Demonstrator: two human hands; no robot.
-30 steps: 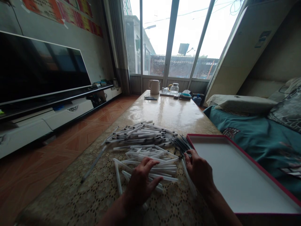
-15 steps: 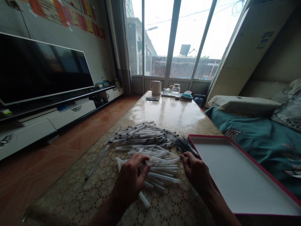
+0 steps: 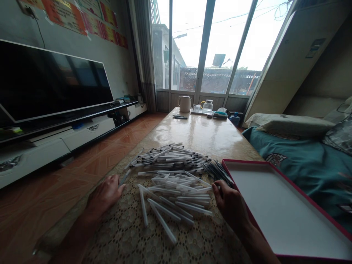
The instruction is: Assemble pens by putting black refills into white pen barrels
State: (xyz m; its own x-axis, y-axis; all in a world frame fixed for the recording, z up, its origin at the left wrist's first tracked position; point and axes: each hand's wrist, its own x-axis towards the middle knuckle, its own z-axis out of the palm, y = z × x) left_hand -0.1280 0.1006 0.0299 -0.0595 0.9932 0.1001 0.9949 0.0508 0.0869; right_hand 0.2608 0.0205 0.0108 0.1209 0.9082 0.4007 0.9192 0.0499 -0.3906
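Note:
My left hand [image 3: 106, 192] is over the left side of the table, fingers curled round a single pen [image 3: 125, 177] whose far end sticks out past the thumb. The pen's near part is hidden beneath the hand. Just left of the tray, my right hand [image 3: 227, 198] is closed in a pinch; what its fingertips hold is too small to make out. Between the hands lies a loose pile of clear white pen tubes [image 3: 170, 211]. Behind them is a heap of pens with dark tips [image 3: 167, 157]. A bunch of dark thin refills [image 3: 218, 171] lies beyond my right hand.
A shallow white tray with a red rim [image 3: 247, 161] takes up the table's right side. At the far end of the table [image 3: 189, 128] stand a beige jug [image 3: 184, 104], a glass pot [image 3: 207, 106] and a tissue pack [image 3: 220, 113]. A teal-covered bed or sofa [image 3: 299, 154] is on the right.
My left hand has moved left from the white tubes to the lone pen at the table's left side. My right hand stays nearly in place. The view has shifted slightly.

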